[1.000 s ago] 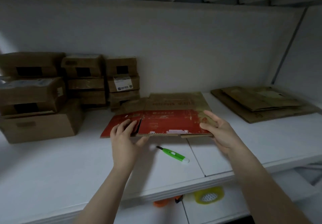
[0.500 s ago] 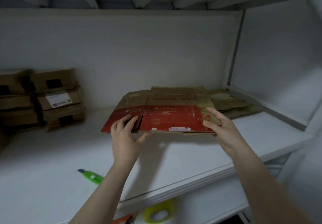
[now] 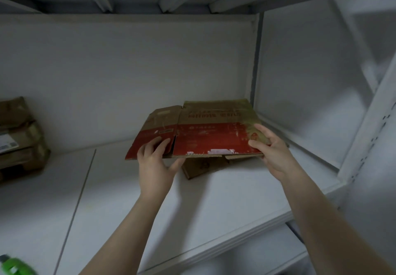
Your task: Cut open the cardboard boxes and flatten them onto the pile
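The flattened red-and-brown box (image 3: 205, 133) hangs just above the pile (image 3: 199, 168), its near edge gripped by the left hand (image 3: 153, 163) and the right hand (image 3: 272, 152).

No legible text, only blurred print on the flattened box (image 3: 214, 137)

1. The flat box (image 3: 214, 137) is at 12 o'clock, above the shelf (image 3: 128, 199), with the left hand (image 3: 153, 163) at its 7 o'clock edge and the right hand (image 3: 272, 152) at its 4 o'clock corner.
2. The pile (image 3: 201, 167) lies on the shelf under it.
3. The boxes (image 3: 19, 137) are at 9 o'clock and the cutter (image 3: 15, 266) is at 7 o'clock.
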